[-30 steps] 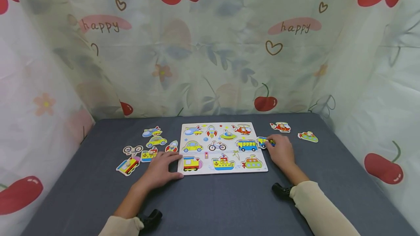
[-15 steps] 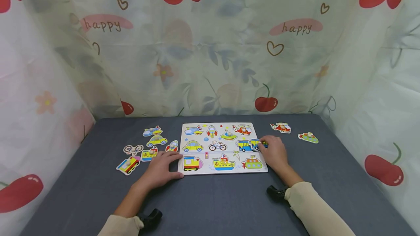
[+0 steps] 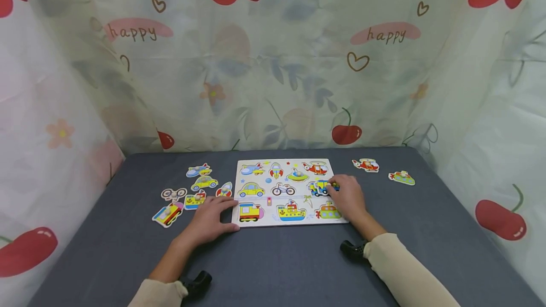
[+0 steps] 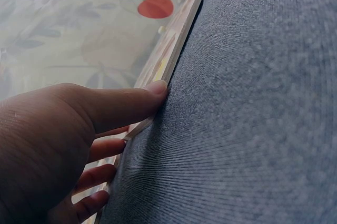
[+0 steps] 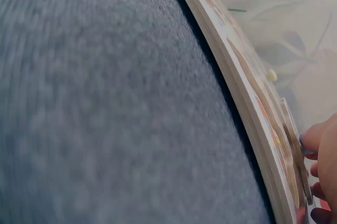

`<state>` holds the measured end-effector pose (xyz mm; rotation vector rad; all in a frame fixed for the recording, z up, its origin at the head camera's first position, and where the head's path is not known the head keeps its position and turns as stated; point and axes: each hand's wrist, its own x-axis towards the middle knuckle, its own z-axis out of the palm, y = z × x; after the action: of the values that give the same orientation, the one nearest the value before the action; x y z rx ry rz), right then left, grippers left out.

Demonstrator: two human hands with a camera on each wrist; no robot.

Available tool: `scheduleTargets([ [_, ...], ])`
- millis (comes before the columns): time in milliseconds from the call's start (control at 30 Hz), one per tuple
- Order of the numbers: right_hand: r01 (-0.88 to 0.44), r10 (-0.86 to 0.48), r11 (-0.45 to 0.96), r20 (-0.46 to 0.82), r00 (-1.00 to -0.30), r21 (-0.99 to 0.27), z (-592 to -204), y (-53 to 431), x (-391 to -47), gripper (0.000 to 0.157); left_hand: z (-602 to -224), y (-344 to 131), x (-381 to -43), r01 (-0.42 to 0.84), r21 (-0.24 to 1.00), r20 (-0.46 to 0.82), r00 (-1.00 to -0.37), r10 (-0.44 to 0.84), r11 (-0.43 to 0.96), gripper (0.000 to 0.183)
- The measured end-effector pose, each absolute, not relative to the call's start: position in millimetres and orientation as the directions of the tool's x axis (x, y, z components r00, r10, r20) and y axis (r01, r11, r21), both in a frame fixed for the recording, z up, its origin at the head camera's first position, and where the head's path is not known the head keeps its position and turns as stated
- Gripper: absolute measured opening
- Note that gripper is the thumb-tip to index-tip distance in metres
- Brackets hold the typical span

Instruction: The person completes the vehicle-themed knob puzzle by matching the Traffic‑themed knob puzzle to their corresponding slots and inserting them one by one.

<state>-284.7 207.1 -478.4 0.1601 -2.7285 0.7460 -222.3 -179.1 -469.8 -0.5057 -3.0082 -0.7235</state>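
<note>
A white wooden puzzle board point(image 3: 279, 203) with printed vehicles lies flat on the table. My right hand point(image 3: 349, 199) pinches a blue and yellow bus piece point(image 3: 325, 186) over the printed bus at the board's right side. In the right wrist view this bus piece point(image 5: 296, 153) looks tilted and raised at one end; fingers hide part of it. My left hand point(image 3: 208, 221) rests at the board's near left corner. Its thumb point(image 4: 155, 88) presses the front edge, and the other fingers lie along the left side. A flying saucer piece point(image 3: 297, 176) with a knob sits in the board.
Left of the board lie several loose pieces: a plane point(image 3: 198, 170), a car point(image 3: 204, 183), a bicycle point(image 3: 173, 194), a ship point(image 3: 195, 200), a rocket point(image 3: 224, 189) and a train point(image 3: 168, 214). A helicopter point(image 3: 366, 165) and a submarine point(image 3: 402, 177) lie right.
My right hand has moved left with the bus piece, from beside the board's right edge onto the printed bus. My left hand has stayed at the corner.
</note>
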Motion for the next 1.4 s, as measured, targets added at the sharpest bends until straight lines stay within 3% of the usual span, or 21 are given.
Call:
scheduleTargets([
  [1400, -0.204, -0.045, 0.866, 0.335, -0.941, -0.457, -478, 187, -283, 0.017, -468, -179, -221, 0.332, 0.449, 0.083, -0.94, 0.331, 0.83, 0.065],
])
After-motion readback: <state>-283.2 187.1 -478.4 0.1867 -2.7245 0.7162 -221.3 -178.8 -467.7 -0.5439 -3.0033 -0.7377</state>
